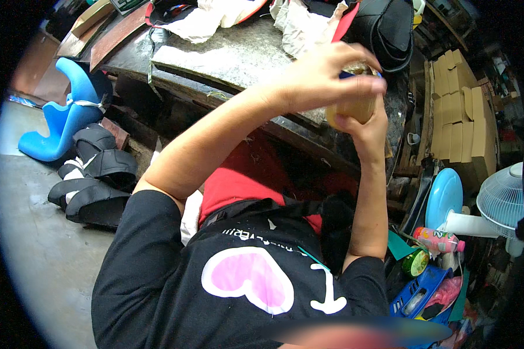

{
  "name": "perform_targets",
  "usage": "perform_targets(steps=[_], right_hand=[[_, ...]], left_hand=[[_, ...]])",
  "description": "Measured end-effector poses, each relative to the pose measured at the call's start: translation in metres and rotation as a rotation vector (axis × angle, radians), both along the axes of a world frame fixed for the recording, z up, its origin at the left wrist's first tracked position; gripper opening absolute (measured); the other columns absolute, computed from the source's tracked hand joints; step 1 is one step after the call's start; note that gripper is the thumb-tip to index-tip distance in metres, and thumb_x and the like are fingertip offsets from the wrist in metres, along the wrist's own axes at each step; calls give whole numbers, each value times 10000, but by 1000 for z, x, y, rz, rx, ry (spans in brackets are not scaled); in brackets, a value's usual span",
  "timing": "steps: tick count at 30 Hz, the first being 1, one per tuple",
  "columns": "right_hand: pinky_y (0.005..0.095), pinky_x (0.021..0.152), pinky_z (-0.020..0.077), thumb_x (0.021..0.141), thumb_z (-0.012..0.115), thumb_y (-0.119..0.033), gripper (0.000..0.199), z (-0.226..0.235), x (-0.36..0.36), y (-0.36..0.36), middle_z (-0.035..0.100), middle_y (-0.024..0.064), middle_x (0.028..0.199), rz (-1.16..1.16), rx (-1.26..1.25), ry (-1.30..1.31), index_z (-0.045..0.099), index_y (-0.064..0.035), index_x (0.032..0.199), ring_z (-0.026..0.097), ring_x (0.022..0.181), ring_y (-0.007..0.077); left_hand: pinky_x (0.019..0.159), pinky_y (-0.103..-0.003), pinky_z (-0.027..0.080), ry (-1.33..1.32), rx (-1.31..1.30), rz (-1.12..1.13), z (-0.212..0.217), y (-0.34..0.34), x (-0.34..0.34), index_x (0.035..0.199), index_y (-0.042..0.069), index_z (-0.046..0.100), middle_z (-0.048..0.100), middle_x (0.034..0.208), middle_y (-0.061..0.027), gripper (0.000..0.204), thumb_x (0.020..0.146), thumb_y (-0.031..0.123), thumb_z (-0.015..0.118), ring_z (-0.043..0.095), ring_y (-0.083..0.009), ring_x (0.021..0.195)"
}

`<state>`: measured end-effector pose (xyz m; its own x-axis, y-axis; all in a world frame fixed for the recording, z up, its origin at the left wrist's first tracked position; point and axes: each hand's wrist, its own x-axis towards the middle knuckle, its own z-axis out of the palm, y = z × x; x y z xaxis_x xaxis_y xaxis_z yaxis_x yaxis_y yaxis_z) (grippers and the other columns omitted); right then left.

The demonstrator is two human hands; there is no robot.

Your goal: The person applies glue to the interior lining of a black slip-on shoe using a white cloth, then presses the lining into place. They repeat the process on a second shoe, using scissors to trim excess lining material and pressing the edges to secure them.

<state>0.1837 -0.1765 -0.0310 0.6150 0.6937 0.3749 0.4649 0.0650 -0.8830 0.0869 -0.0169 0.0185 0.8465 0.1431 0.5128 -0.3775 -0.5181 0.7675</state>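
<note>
A jar [355,111] with pale yellowish contents and a blue rim is held up above the right end of the workbench. My left hand [326,78] reaches across and curls over the top of the jar, slightly smeared by motion. Below it, my right hand [371,125] is wrapped round the jar's side, thumb across the front. Something brownish shows at the jar's top between the fingers; whether that is a lid or the contents I cannot tell. Just behind my hands are crumpled white paper [308,26] and a black padded, shoe-like item [384,29].
The dark workbench [233,64] carries more white paper with red-edged pieces. Black moulded footwear-like pieces [102,174] and a blue curved form [70,113] stand at left. At right are cardboard boxes [457,116], a fan [501,200], a pink bottle [439,239] and a blue basket [419,291].
</note>
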Motion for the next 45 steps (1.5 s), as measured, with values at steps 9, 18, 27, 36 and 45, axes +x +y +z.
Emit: perform_targets(steps=[9, 18, 27, 36, 45], right_hand=[[340, 924, 510, 544, 903, -182, 817, -6, -29, 10, 631, 62, 1105, 165, 117, 358, 520, -28, 1249, 635, 1021, 180], [377, 998, 486, 586, 790, -374, 935, 0, -38, 11, 609, 140, 1241, 504, 183, 756, 466, 35, 1362, 625, 1118, 251], [346, 843, 529, 573, 883, -299, 746, -4, -34, 44, 644, 115, 1038, 154, 33, 122, 511, -24, 1159, 646, 930, 211], [322, 912, 488, 556, 842, -229, 781, -10, -36, 77, 567, 85, 1087, 379, 218, 606, 452, -37, 1205, 581, 1004, 176], [458, 1006, 481, 688, 891, -354, 999, 5, -32, 98, 491, 236, 1418, 191, -136, -403, 353, -44, 1472, 566, 1199, 436]], left_hand=[[871, -314, 527, 62, 117, 114, 14, -8, -11, 1014, 46, 771, 728, 1017, -99, 339, 816, 318, 729, 683, -189, 915], [1046, -350, 433, -135, -419, -581, -5, 26, -8, 1095, 31, 748, 696, 1140, -115, 400, 821, 313, 676, 622, -218, 1126], [971, -321, 482, 65, -408, 98, -15, 24, -35, 1125, 56, 740, 724, 1069, -81, 376, 824, 279, 776, 646, -160, 1033], [997, -322, 454, -37, -367, -123, -21, 69, -31, 1143, 71, 737, 712, 1110, -64, 395, 810, 281, 706, 623, -145, 1053], [1084, -398, 439, -45, -524, 301, -53, 62, -70, 1460, 97, 323, 550, 1322, -177, 1071, 599, 170, 955, 539, -250, 1244]])
